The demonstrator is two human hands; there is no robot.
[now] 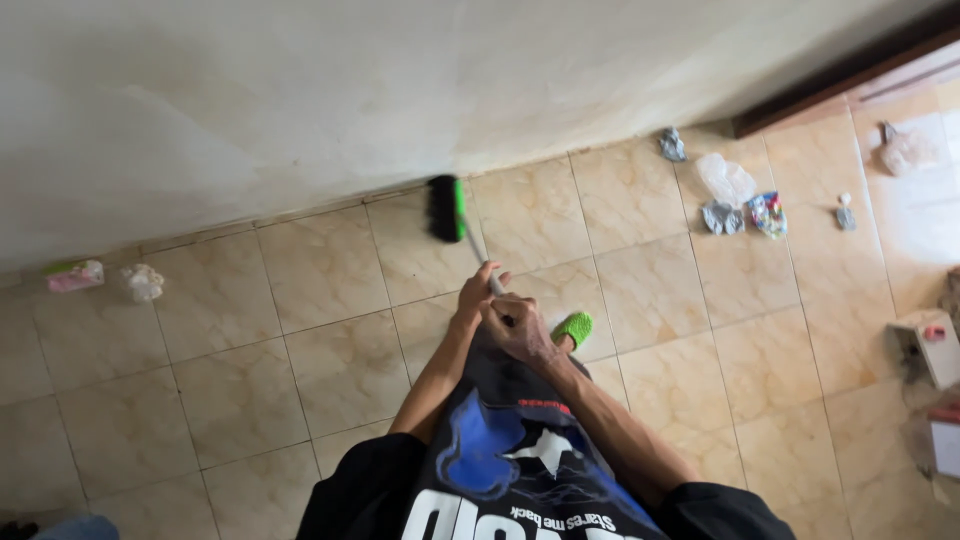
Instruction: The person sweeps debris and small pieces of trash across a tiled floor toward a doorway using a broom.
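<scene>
A: What fills the frame?
B: A tiled floor (300, 350), with a pale wall (300, 90) across the top.
A: And the broom?
B: The broom (447, 208) has its black head (green-backed) at upper centre, touching the floor beside the wall.
A: The hands?
B: Both at centre: the left hand (476, 293) and right hand (517, 328) are clamped around its handle. 3 crumpled wrappers (745, 212) lie upper right.

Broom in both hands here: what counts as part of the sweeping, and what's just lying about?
In hand:
broom, left hand, right hand
wrappers and crumpled litter on the floor tiles

Lying about:
cardboard box
green slipper
wall
</scene>
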